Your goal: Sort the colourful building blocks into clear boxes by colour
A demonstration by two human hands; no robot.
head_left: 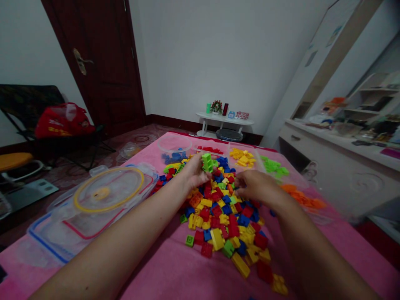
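My left hand [197,171] is closed around several light green toy building bricks [207,162], held just above the far part of a large mixed brick pile [218,208]. The pile has red, yellow, blue, green and orange pieces. My right hand [251,185] reaches into the pile's right side with its fingers curled down. Whatever its fingertips grip, if anything, is hidden. Behind the hands stand clear containers: a round one with blue bricks [174,156], others with red bricks [210,149], yellow bricks [243,158], green bricks [275,166] and orange bricks [303,196].
Stacked clear lids [106,196] with coloured seals lie on the left of the pink tablecloth [168,271]. A chair with a red bag [64,121] stands to the left. A white cabinet [343,158] lines the right, and a small white table [225,119] stands by the wall.
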